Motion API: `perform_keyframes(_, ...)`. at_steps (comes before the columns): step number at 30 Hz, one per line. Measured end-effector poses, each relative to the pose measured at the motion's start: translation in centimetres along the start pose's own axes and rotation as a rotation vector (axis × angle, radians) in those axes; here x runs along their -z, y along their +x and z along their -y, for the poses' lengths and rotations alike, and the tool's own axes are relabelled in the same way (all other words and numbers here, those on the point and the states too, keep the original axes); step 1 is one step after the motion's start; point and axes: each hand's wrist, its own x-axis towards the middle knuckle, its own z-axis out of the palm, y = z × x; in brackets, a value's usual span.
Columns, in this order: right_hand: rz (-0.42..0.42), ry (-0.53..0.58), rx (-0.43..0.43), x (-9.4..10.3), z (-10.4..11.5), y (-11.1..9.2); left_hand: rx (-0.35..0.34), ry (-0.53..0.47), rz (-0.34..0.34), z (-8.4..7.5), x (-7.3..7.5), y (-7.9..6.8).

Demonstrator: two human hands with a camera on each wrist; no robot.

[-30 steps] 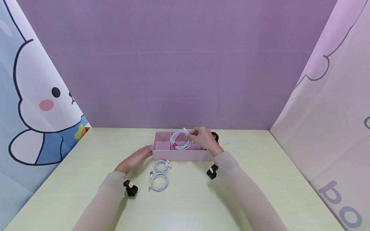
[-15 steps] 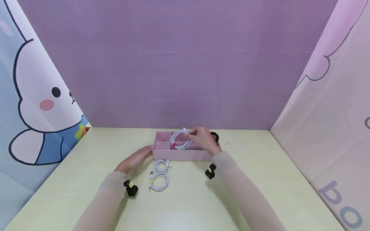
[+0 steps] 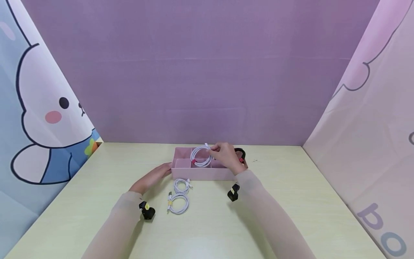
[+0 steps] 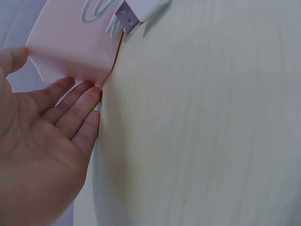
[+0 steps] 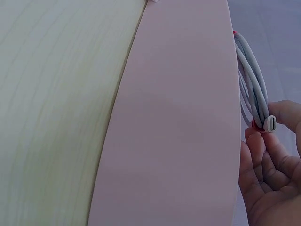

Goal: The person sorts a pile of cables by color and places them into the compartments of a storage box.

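My right hand [image 3: 226, 156] pinches a coiled white charging cable [image 3: 196, 158] with a red tie, holding it above the middle of a pink divided box [image 3: 203, 175]. In the right wrist view, the cable's small connector [image 5: 270, 124] points toward the camera beside my thumb. My left hand [image 3: 152, 178] rests against the box's left end. The left wrist view shows its fingers [image 4: 77, 110] extended along that wall and the thumb at the upper edge. A black coiled cable [image 3: 243, 153] with a bit of red stands at the box's right end, partly hidden by my right hand.
Two white coiled cables lie on the table in front of the box: a smaller coil [image 3: 176, 186] and a larger coil [image 3: 187, 204] with a yellow tie. A purple cloth backdrop [image 3: 207, 72] rises behind the table, with printed cloths at both sides.
Both hands stay nearly still, and the white cable remains pinched above the box. The right wrist and forearm have shifted slightly left, showing more of the black cable.
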Motion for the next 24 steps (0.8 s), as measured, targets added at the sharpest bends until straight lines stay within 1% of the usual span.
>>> perform_keyframes(8,-0.021,0.010,0.004,-0.03,-0.03,-0.05,-0.024,-0.002,0.010,0.17,0.06,0.16)
perform_keyframes(10,-0.021,0.015,-0.002,0.00,0.02,-0.09,-0.014,-0.006,0.005,0.13,0.04,0.14)
perform_keyframes(16,-0.023,0.021,-0.026,0.08,0.12,-0.12,-0.016,-0.012,0.000,-0.04,0.07,0.00)
perform_keyframes(21,0.011,0.042,-0.017,0.18,0.07,0.07,-0.026,-0.015,-0.001,-0.18,0.02,0.15)
perform_keyframes(24,0.034,0.035,-0.005,0.30,0.06,0.08,-0.020,-0.014,0.001,-0.12,-0.06,0.28)
